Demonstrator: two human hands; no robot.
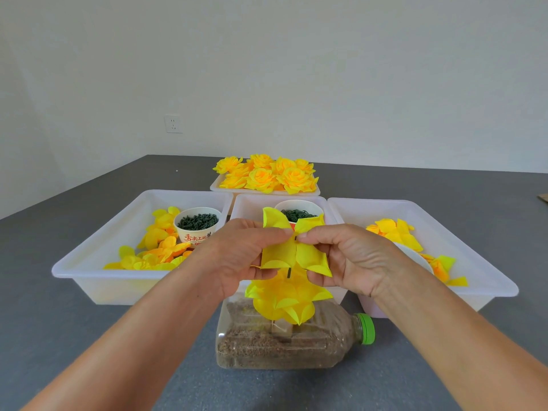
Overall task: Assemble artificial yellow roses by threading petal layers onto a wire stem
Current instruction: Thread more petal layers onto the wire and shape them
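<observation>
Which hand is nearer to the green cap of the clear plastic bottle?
Right. The right hand is above the green cap, slightly to its left; the left hand is farther left, above the other end of the clear plastic bottle.

A bright yellow four-lobed petal layer point(293, 247) is held spread out at mid-frame, pinched at its centre between the left hand point(237, 256) and the right hand point(353, 259). Just below it, a short dark wire stem point(288, 273) is seen standing upright. Further yellow petal layers point(284, 301) are stacked lower on that stem, their pointed tips curled outward, above a clear bottle point(290, 342) laid on its side.
</observation>
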